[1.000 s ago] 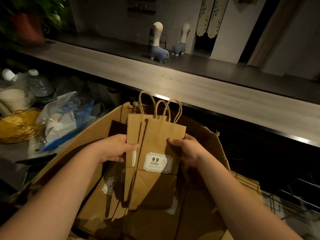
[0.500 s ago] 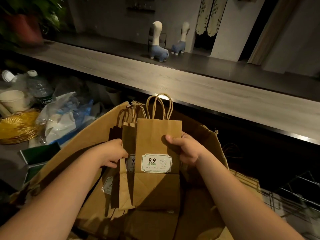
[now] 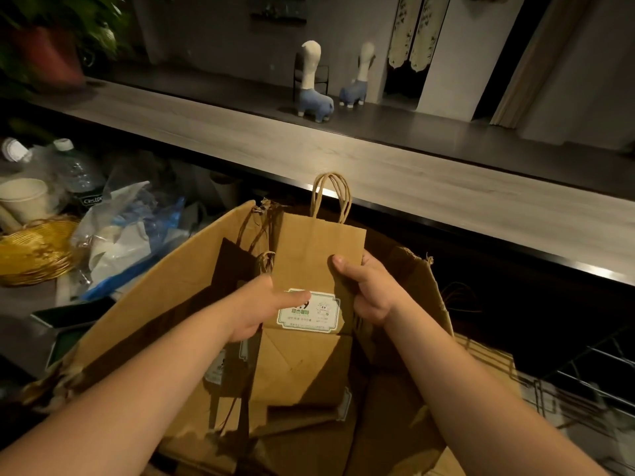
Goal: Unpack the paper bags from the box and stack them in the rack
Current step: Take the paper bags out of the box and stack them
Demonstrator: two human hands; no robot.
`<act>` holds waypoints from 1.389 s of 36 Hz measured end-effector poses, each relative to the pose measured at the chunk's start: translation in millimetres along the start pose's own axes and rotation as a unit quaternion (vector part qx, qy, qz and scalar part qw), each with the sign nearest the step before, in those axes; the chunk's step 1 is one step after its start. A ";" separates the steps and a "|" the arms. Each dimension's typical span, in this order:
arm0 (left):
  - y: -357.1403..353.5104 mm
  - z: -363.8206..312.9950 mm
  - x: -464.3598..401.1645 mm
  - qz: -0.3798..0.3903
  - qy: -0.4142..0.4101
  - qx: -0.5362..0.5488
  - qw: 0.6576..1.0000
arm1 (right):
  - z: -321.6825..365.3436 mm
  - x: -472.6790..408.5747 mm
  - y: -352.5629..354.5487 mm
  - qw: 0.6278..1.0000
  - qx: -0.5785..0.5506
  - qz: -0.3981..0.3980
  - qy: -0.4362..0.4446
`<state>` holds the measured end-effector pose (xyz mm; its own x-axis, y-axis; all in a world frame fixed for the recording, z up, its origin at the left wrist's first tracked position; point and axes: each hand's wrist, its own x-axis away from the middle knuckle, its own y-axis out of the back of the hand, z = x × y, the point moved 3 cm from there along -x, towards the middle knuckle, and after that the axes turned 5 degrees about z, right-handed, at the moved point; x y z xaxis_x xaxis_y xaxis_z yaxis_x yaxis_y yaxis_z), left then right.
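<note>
Flat paper bag (image 3: 319,266) held upright above the open box (image 3: 165,297), pinched at its edges by left hand (image 3: 254,309) and right hand (image 3: 369,290); more bags (image 3: 240,365) inside.

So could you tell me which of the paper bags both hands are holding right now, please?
The upright front paper bag with the white label: the left hand grips its left edge, the right hand its right. The other bags sit lower in the cardboard box, unheld.

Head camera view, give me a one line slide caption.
Both hands, left hand and right hand, hold a flat paper bag above the cardboard box.
</note>
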<state>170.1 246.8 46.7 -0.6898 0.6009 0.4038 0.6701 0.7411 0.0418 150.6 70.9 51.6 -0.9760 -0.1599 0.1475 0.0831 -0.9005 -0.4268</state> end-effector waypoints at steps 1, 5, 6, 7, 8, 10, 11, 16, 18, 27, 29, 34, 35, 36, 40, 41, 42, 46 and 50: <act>1.4 1.5 -0.1 -0.008 0.004 0.018 1.000 | -0.7 -0.7 -0.4 1.000 0.003 0.006 0.001; 16.1 -1.2 2.5 -0.033 0.009 0.052 0.998 | -5.8 -5.8 -1.2 1.000 -0.028 0.009 -0.009; 20.1 -3.7 3.6 -0.040 0.007 0.062 0.997 | -6.3 -5.3 -1.4 0.999 -0.046 0.008 -0.015; 25.0 -6.8 5.8 -0.047 0.001 0.072 0.996 | -6.7 -4.5 -1.4 0.998 -0.066 0.007 -0.019; 29.8 -10.0 7.6 -0.050 -0.008 0.085 0.995 | -6.5 -2.9 -0.7 0.996 -0.087 0.009 -0.023; 43.4 -12.6 10.9 -0.070 -0.021 0.110 0.991 | -7.2 0.3 2.7 0.992 -0.125 -0.016 -0.031; 49.7 -13.9 12.9 -0.082 -0.029 0.120 0.989 | -9.5 -0.4 7.3 0.990 -0.127 -0.053 -0.040; 59.2 -15.0 14.9 -0.090 -0.028 0.130 0.987 | -38.9 -8.2 28.1 0.931 0.243 -0.214 -0.168; 58.2 -15.2 14.0 -0.101 -0.019 0.115 0.988 | -50.8 -5.4 24.1 0.871 0.395 -0.176 -0.232; 55.7 -13.5 11.6 -0.133 0.001 0.076 0.988 | -92.3 -8.0 6.1 0.825 0.476 -0.101 -0.287; 55.4 -13.9 11.5 -0.138 0.001 0.075 0.988 | -95.4 -5.0 6.5 0.834 0.436 -0.099 -0.324; 58.2 -9.8 10.1 -0.158 0.010 0.060 0.986 | -99.8 1.8 4.2 0.831 0.424 -0.099 -0.346; 59.4 -8.3 9.3 -0.161 0.012 0.056 0.985 | -101.9 1.9 2.6 0.826 0.435 -0.095 -0.345; 59.6 -7.6 8.8 -0.164 0.016 0.053 0.985 | -104.2 1.8 1.1 0.820 0.447 -0.090 -0.345; 57.5 -9.4 10.2 -0.175 0.025 0.044 0.983 | -107.6 2.3 -8.5 0.819 0.457 -0.064 -0.341; 56.9 -10.3 10.7 -0.176 0.026 0.041 0.983 | -107.4 1.5 -9.7 0.824 0.447 -0.058 -0.344; 56.7 -10.5 10.5 -0.175 0.027 0.037 0.984 | -106.1 0.8 -9.6 0.827 0.433 -0.058 -0.353; 56.9 -10.6 11.1 -0.178 0.027 0.026 0.983 | -93.2 6.3 -0.4 0.792 0.389 -0.017 -0.471; 53.9 -10.7 10.4 -0.188 0.038 0.019 0.981 | -93.7 24.2 12.7 0.691 0.428 0.037 -0.582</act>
<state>202.0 289.8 62.9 -0.8630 0.2605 0.4329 0.3609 0.9175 0.1674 109.2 93.5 -33.8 -0.1824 0.0138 0.9831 0.6979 -0.7025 0.1394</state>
